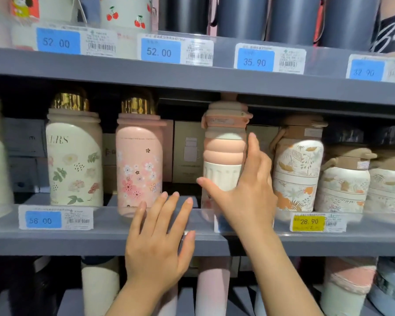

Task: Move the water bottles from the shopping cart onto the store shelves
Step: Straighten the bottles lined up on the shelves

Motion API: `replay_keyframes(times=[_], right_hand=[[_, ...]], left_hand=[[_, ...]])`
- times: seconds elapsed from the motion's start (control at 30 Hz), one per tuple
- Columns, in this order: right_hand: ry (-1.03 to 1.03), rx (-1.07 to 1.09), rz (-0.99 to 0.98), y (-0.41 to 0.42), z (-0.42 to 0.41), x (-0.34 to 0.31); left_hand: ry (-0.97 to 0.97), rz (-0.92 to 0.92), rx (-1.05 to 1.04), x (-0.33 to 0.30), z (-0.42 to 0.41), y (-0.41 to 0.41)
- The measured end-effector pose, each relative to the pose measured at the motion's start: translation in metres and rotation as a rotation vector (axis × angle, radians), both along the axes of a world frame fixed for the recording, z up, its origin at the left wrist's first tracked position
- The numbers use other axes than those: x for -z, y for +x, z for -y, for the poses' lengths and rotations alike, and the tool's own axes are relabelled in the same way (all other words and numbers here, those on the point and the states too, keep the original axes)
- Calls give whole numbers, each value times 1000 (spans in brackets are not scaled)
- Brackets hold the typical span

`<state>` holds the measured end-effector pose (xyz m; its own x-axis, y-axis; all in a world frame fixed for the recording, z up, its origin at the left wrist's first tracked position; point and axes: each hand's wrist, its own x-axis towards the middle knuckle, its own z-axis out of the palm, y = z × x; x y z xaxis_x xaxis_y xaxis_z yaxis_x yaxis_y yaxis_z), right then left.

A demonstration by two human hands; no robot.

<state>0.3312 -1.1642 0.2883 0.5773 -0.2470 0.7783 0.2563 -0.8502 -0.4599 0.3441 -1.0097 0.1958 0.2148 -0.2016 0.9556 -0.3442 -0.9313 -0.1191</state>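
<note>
A pink ribbed water bottle (pixel 224 144) with a white fluted base stands upright on the middle shelf (pixel 78 240), between other bottles. My right hand (pixel 249 192) is at its lower right side. The thumb stretches across the front of the white base and the index finger points up along the bottle's right edge, with fingers straight. My left hand (pixel 157 242) is spread flat in front of the shelf's front edge, holding nothing. The shopping cart is out of view.
A pink blossom bottle (pixel 138 165) and a cream floral bottle (pixel 74 163) stand to the left, and leaf-patterned bottles (pixel 297 174) to the right. Dark bottles (pixel 242 17) fill the upper shelf, pale ones (pixel 212 286) the lower. Boxes sit behind. A clear price-tag rail (pixel 308 222) fronts the shelf.
</note>
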Motion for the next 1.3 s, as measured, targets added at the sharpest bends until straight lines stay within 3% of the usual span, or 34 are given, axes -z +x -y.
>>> replay_keyframes(times=[0.1,0.37,0.63,0.87,1.3], right_hand=[[-80,62,2,6,-6,3],[112,-306,-249,2,33,-11],[-11,-54,-130,4,12,-2],[137,-301,-234,7,27,-13],[147,-390,-236,6,25,-10]], left_hand=[[7,37,-9,2,-1,2],[1,85,-39,4,-1,7],[10,95,-48,4,0,7],[1,129,-55,5,0,9],[0,110,-49,5,0,8]])
